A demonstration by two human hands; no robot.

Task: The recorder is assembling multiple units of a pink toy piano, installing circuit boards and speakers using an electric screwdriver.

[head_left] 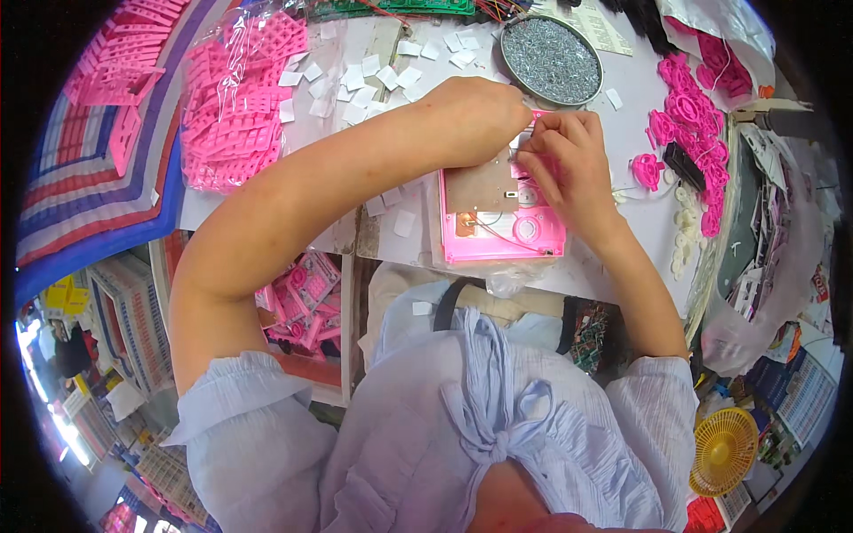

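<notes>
A pink plastic toy housing lies open on the table in front of me. Over its left part sits a brown board; thin wires and a round pink ring show in the lower part. My left hand is curled over the housing's upper edge, its fingertips mostly hidden behind the back of the hand. From the right, my right hand reaches in with thumb and fingers pinched at the upper right of the board. Whatever small thing either hand grips is too covered to name.
A round dish of small metal screws stands just beyond my hands. White square pieces lie scattered to its left, beside a clear bag of pink plastic parts. Pink ring-shaped parts are heaped at the right; below the table sits a drawer of pink pieces.
</notes>
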